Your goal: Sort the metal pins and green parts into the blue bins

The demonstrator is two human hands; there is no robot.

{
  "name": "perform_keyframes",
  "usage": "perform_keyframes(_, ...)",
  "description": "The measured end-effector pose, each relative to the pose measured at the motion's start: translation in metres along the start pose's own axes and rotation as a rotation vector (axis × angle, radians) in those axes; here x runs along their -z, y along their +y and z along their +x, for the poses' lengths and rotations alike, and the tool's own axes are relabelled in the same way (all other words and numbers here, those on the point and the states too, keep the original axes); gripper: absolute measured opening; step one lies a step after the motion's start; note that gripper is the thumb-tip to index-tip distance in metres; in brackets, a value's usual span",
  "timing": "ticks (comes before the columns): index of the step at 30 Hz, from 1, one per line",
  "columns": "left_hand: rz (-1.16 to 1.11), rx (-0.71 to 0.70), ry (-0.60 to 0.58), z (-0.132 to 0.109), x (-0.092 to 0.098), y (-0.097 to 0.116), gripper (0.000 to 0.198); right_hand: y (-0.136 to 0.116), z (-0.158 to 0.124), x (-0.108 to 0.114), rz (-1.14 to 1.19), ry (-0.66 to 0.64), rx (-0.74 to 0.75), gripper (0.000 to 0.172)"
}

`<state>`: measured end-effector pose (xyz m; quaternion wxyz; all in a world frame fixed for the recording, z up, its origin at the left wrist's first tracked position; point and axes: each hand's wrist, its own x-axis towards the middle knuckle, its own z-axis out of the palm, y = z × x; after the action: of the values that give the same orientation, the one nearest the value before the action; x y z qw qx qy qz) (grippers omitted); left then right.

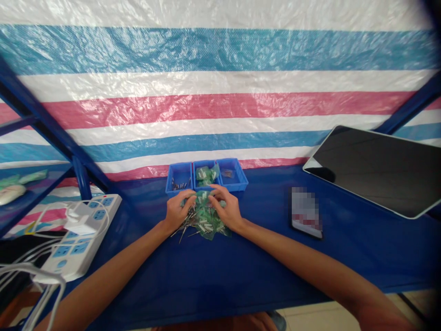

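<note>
A crinkled green plastic bag [208, 216] lies on the blue table with several small white cylinders in and on it. My left hand [179, 209] has its fingers curled in a pinch at the bag's upper left edge. From the other side, my right hand [225, 207] pinches the upper right edge. Thin metal rods [186, 225] are strewn loosely beside the bag, under and near my left hand. Just behind the hands, three blue bins stand in a row: the left bin [168, 184] with thin metal pieces, the middle bin [217, 180] with green plastic and white cylinders, the right bin [241, 181] with a small clear packet.
A white power strip [98, 230] with plugs and cables lies at the left. On the right are a phone [305, 214] and a large dark-screened tablet or monitor [379, 170]. Striped sheeting [220, 105] hangs behind the blue table [262, 276], between blue frame posts.
</note>
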<state>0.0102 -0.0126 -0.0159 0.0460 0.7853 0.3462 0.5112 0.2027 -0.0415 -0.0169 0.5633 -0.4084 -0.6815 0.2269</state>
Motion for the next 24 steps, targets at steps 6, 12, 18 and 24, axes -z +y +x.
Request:
perform_keyframes(6, 0.041, 0.041, 0.061, -0.002, 0.0, -0.006, 0.014, 0.0, 0.001, 0.003, 0.044, -0.075, 0.021, 0.031)
perform_keyframes(12, -0.024, 0.044, 0.006, -0.004, -0.001, -0.009, 0.019, -0.005, 0.007, 0.005, 0.225, -0.115, -0.139, 0.032)
perform_keyframes(18, -0.039, 0.079, 0.079, 0.0, 0.002, -0.004, 0.025, -0.01, 0.016, 0.005, 0.287, -0.278, -0.275, 0.031)
perform_keyframes(24, -0.032, 0.102, 0.154, 0.011, 0.007, 0.005, 0.024, -0.006, 0.03, 0.002, 0.536, -0.08, -0.46, 0.044)
